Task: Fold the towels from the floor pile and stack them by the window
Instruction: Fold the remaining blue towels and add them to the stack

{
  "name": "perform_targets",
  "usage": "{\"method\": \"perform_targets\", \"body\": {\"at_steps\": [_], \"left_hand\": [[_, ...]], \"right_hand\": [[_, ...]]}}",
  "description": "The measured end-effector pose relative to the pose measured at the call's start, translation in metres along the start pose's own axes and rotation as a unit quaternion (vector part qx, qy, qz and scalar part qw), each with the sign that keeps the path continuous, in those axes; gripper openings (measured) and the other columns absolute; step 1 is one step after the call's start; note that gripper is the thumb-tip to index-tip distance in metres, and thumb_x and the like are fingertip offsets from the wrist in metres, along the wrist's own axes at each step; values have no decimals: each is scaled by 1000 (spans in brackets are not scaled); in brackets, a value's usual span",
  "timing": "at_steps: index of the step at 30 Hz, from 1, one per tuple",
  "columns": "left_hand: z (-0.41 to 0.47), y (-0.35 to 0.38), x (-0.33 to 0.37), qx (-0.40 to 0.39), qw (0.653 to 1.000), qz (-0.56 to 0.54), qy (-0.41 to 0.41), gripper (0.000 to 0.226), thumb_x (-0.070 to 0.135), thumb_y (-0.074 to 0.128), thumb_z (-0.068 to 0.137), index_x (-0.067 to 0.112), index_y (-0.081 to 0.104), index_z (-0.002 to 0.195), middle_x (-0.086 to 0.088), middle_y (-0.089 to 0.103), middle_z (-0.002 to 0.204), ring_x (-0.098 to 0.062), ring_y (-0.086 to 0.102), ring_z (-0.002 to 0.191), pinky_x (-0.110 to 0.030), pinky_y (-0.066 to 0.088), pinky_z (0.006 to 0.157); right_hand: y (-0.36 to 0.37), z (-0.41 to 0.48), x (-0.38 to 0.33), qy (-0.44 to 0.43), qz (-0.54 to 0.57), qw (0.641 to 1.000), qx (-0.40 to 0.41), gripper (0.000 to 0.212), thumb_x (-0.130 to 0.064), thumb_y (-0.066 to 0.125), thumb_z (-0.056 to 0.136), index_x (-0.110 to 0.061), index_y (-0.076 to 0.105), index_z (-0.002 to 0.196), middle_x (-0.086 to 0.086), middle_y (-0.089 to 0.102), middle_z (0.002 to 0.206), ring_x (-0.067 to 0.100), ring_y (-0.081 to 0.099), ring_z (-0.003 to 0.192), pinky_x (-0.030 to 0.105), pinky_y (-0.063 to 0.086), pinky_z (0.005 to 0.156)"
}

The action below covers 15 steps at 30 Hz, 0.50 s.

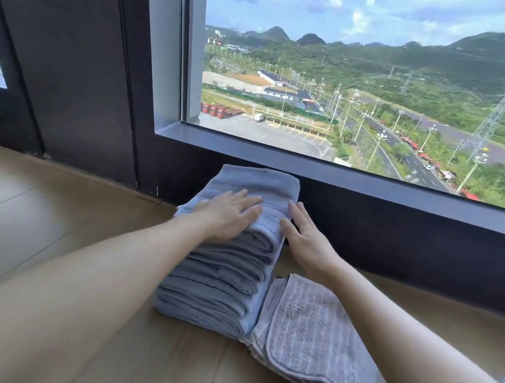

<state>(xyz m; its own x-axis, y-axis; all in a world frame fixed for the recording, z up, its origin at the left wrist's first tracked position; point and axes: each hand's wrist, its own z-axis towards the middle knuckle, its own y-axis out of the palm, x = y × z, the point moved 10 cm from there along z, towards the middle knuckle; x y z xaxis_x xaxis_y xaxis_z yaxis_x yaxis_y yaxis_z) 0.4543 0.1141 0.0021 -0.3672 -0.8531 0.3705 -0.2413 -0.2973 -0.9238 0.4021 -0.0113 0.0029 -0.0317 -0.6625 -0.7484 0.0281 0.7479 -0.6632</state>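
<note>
Several folded blue towels are sitting in one stack (216,283) on the wooden floor (33,210), and we are taking that stack as our landmark. It is standing right under the window (356,76), its far end close against the dark wall below the sill (343,174).

We are seeing the left hand (228,217) lying palm-down on the top towel (258,182) of the stack, with the fingers straight and slightly spread, pressing flat and grasping nothing.

The right hand (305,240) is hovering just beside the stack's right edge at the height of the top towel. Its fingers are straight and together, pointing toward the window, with nothing in them. We are unable to tell whether it is actually touching the cloth.

A grey striped towel (315,338) is lying folded on the floor, touching the stack's right side at its base and sitting much lower than it.

Both bare forearms are reaching in from the near side of the stack.
</note>
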Motion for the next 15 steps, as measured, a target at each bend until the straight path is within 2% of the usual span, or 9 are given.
{"method": "perform_targets", "body": {"at_steps": [3,5,7,10,15], "left_hand": [[-15,-28,17,64,998,-24,-8,50,47,18,100,32,24,147,9,12,157,-11,8,146,-42,10,118],[-28,-38,52,125,991,-46,23,47,38,23,101,24,33,145,6,23,155,-12,16,144,-36,14,117],[-43,-31,99,150,983,-72,71,42,30,29,102,20,41,141,4,33,151,-12,22,143,-30,19,114],[-67,5,174,147,973,-103,145,36,24,36,100,20,52,132,7,48,141,-10,36,135,-22,27,105],[-91,99,258,48,980,-98,166,35,25,40,97,24,56,128,0,63,122,-20,55,116,-29,43,93]], "right_hand": [[-39,-27,7,22,26,999,6,50,-40,29,101,-30,19,149,-11,14,156,9,14,144,26,11,115],[-72,-52,25,55,27,998,16,48,-40,28,101,-29,25,148,-10,25,154,11,22,142,26,15,113],[-103,-83,50,90,16,995,33,47,-41,29,101,-29,30,146,-9,31,151,13,26,140,25,18,112],[-139,-138,101,146,-5,988,50,45,-41,32,100,-29,36,143,-8,35,150,13,30,139,27,22,112],[-155,-217,178,222,-51,973,31,42,-31,42,98,-21,43,139,-3,45,143,14,42,131,24,30,105]]}}
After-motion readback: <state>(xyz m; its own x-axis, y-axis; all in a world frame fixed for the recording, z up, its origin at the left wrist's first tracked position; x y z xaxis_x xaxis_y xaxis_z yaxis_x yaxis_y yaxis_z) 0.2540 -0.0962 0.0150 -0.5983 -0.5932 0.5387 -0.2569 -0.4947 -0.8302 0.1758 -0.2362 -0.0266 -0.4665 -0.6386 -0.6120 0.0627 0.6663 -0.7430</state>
